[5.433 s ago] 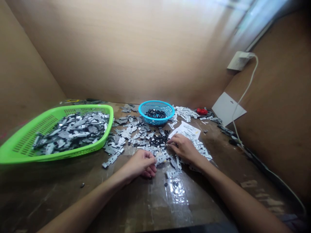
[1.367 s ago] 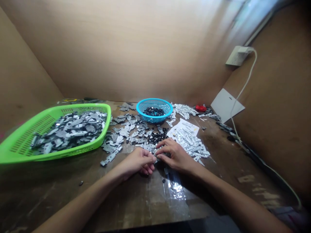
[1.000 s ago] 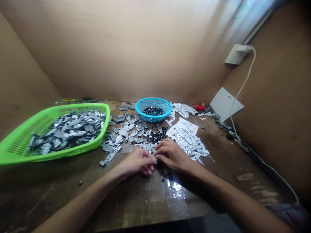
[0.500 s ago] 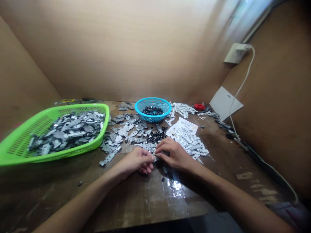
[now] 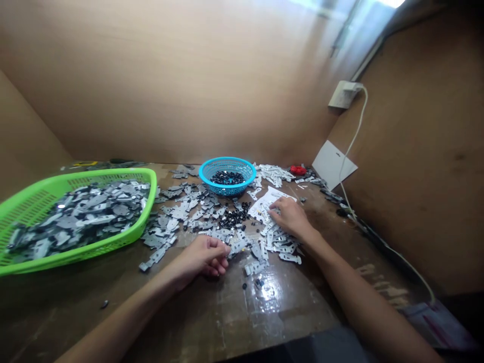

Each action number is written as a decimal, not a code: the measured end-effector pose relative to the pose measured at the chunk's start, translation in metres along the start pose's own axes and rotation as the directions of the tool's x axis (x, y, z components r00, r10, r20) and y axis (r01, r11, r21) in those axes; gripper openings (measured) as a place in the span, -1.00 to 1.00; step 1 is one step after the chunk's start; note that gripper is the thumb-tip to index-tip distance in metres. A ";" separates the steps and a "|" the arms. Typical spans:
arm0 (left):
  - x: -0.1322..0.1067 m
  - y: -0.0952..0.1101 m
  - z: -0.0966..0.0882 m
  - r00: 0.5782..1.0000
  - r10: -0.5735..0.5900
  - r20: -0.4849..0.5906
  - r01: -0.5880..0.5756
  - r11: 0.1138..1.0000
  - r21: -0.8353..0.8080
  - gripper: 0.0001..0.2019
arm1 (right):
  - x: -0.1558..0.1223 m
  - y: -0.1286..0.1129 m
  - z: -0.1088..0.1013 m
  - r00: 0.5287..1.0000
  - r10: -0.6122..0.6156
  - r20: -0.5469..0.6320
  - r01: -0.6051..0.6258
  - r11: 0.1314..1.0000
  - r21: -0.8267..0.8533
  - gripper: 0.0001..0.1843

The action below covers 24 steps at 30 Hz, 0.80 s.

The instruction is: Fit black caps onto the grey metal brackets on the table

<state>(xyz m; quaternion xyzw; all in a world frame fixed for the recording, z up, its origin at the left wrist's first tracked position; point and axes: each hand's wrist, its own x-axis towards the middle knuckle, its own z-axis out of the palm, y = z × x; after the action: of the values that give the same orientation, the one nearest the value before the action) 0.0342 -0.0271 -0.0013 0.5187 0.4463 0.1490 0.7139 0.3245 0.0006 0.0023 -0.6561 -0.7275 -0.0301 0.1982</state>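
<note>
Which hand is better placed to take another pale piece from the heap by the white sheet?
Right, I'd judge: the right hand reaches over the pale pieces beside the white sheet. The left hand is farther off, fingers curled.

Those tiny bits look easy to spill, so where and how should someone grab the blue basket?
Probably by the blue basket's rim, left and right, from above: it is the widest part and stands above the grey pieces lying beside it.
</note>
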 end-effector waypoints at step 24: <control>0.002 -0.001 -0.003 0.999 0.025 -0.044 -0.029 0.996 -0.083 -0.72 | -0.010 -0.041 -0.011 0.994 0.100 -0.037 -0.050 0.741 0.669 -0.70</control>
<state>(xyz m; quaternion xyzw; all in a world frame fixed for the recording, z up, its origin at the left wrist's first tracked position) 0.0327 -0.0241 -0.0040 0.4909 0.4478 0.1883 0.7232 0.2884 -0.0178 0.0181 -0.5693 -0.6557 0.2166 0.4462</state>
